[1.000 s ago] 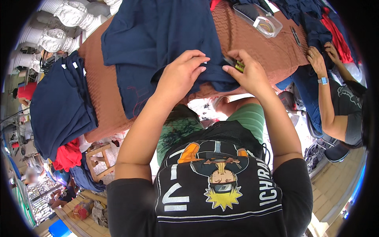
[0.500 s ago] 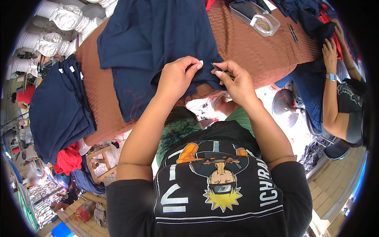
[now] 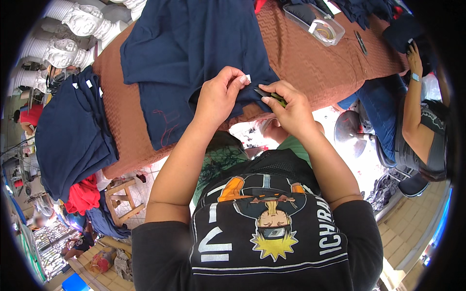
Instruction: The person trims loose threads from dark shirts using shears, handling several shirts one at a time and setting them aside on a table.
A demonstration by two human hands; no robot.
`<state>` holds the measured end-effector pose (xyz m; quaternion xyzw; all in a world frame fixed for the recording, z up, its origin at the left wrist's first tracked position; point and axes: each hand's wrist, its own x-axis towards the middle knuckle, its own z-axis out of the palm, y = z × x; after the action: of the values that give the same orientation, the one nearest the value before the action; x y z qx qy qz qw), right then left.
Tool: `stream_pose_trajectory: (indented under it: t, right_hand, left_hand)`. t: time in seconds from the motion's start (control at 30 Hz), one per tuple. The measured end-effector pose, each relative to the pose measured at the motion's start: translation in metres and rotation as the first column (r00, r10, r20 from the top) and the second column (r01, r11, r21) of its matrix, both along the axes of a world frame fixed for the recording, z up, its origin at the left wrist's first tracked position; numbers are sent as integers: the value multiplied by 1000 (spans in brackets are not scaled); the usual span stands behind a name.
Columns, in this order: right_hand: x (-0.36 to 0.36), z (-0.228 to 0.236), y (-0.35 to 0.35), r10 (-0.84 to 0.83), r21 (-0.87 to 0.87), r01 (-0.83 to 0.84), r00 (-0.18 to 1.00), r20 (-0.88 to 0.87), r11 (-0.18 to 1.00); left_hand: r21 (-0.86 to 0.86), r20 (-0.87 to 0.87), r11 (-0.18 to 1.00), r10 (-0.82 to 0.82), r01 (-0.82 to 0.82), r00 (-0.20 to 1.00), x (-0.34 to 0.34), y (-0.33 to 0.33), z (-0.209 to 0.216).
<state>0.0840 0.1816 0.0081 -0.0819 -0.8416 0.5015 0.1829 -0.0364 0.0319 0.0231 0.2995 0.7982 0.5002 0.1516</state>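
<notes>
A large navy-blue fabric garment (image 3: 194, 43) lay spread over the bench (image 3: 310, 80), which was covered by a brown cloth with a zigzag texture; its near edge was in front of the person. The left hand (image 3: 217, 98) had its thumb and forefinger pinched together on a small white rectangular label (image 3: 248, 78) at that edge, and the label stuck out past the fingertips. The right hand (image 3: 290, 105) was closed around a pair of yellow-green-handled snips (image 3: 278, 98), whose dark pointed blades reached leftward over the navy fabric, near the label but apart from it. Loose red threads (image 3: 167, 125) lay on the garment left of the hands.

Farther right on the bench stood a clear plastic container (image 3: 336, 40) with a round white-and-yellow roll (image 3: 324, 32) inside, and just beside it lay a slim dark tool (image 3: 360, 42). Over the left end hung a pile of navy garments (image 3: 73, 131) bearing white labels, with bright red cloth (image 3: 85, 191) below. At the far right, a co-worker's hand (image 3: 414, 59) touched dark cloth (image 3: 400, 33).
</notes>
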Motion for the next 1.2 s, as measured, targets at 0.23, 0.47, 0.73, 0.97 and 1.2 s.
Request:
stream_pose_trajectory:
  t: [0.23, 0.47, 0.73, 0.97, 1.2]
  right_hand:
    - [-1, -3, -5, -16, 78, 21, 998, -58, 997]
    - [2, 3, -6, -27, 146, 31, 999, -26, 989]
    - [1, 5, -8, -31, 153, 35, 999, -23, 988]
    - [-2, 5, -13, -8, 210, 20, 998, -59, 978]
    - [2, 9, -12, -43, 185, 49, 998, -37, 982]
  left_hand:
    - [12, 7, 1000, -3, 3, 1000, 3, -1, -1]
    - [24, 6, 1000, 4, -5, 1000, 5, -2, -2]
    - [51, 11, 999, 1, -2, 1000, 7, -3, -3]
    - [44, 3, 999, 8, -9, 1000, 8, -3, -3]
    - [57, 39, 998, 20, -22, 999, 10, -4, 4]
